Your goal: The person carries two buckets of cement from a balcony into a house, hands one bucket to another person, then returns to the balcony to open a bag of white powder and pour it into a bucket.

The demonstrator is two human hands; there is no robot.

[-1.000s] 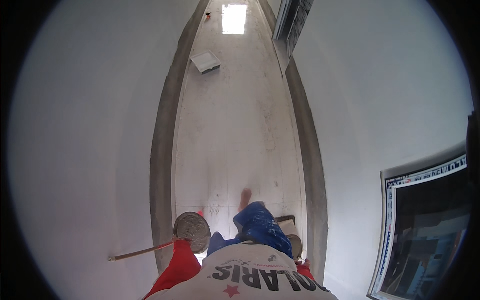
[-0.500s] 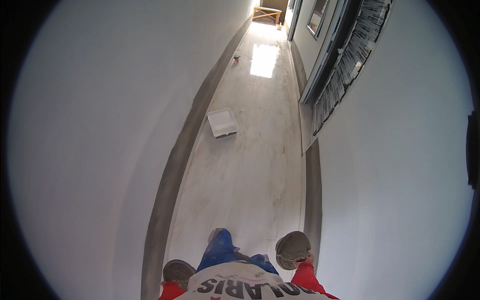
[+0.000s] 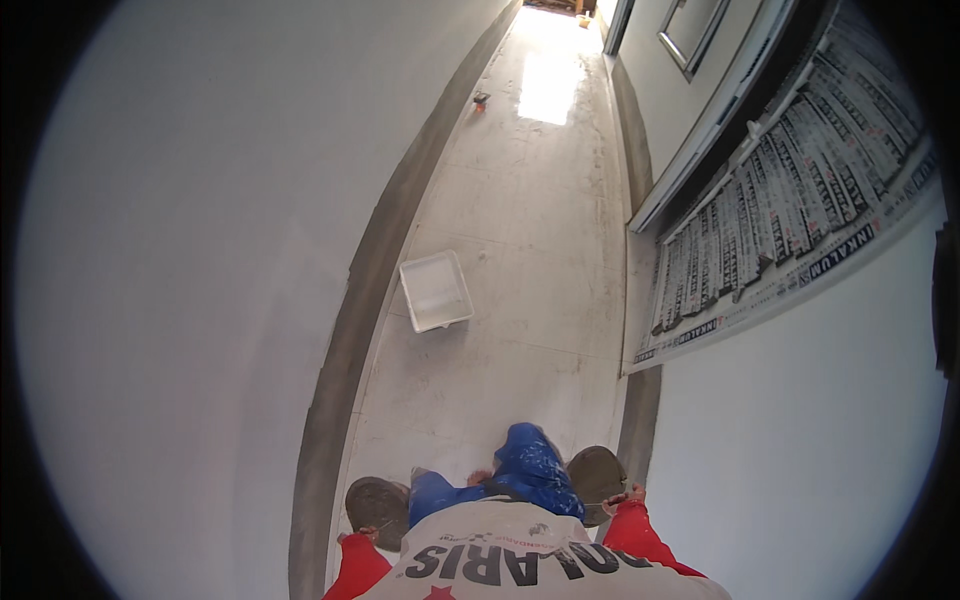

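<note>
Narrow hallway with plain white walls (image 3: 180,250) on both sides and a pale, scuffed floor (image 3: 520,230) with grey skirting (image 3: 370,290). Sunlight patch (image 3: 550,90) at 12 o'clock, paper-covered window (image 3: 790,190) at 2 o'clock, white tray (image 3: 435,291) mid-floor.

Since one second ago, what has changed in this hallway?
The white tray on the floor now lies closer, so the person has walked forward. The left hand and right hand still each hold a round grey disc; walls unchanged.

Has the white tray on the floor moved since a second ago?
Cannot tell for sure: the white tray stays beside the grey skirting on the left; it only shows lower and nearer, as the camera view itself advanced.
</note>
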